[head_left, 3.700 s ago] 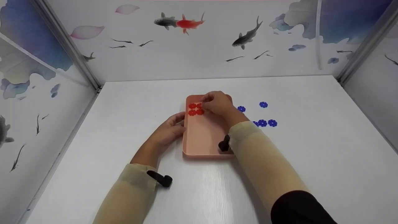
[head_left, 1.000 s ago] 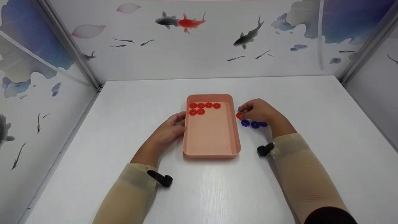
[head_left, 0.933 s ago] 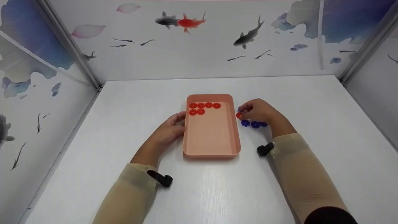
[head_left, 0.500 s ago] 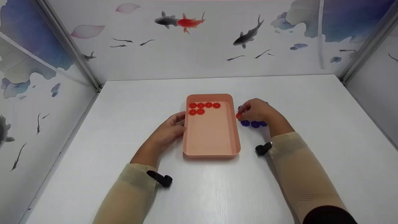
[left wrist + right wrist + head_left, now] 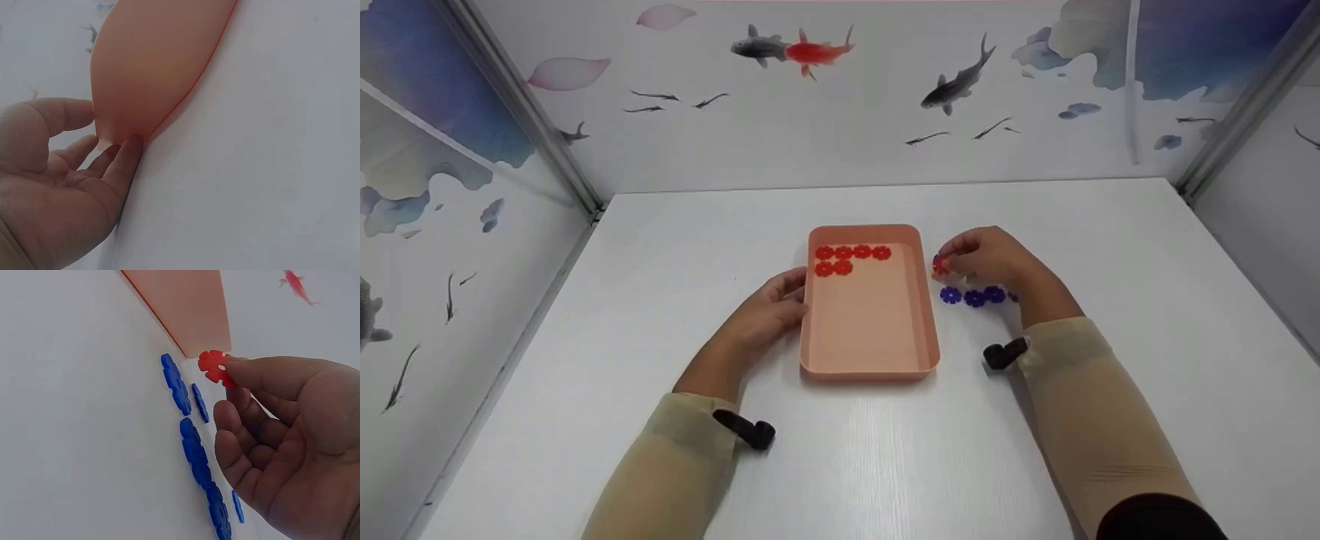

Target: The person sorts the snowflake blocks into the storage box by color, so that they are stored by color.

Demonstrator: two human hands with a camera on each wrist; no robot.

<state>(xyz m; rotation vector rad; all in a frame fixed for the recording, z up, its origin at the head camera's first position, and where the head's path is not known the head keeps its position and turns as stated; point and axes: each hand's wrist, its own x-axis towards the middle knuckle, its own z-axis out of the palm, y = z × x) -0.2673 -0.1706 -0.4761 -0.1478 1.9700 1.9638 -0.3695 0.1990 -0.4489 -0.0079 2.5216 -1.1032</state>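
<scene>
My right hand (image 5: 994,255) pinches a red snowflake disc (image 5: 214,367), a flat notched toy piece, between thumb and forefinger. It is just right of the pink tray (image 5: 870,352), and the disc shows tilted in the right wrist view. My left hand (image 5: 769,311) touches the tray's left side; in the left wrist view its thumb and fingertips rest against the outer wall (image 5: 152,56). Inside the tray, red discs (image 5: 843,268) lie flat in a row of several, with two below at the left.
Blue snowflake discs (image 5: 975,298) lie in a loose line on the white table (image 5: 847,450), right of the tray and below my right hand. Another blue disc (image 5: 237,506) shows under the fingers in the right wrist view. Printed panels (image 5: 840,135) enclose the table.
Since the earliest frame my right hand has moved from over the tray to its right. In the last half second it rises slightly with the red disc. The left hand stays put.
</scene>
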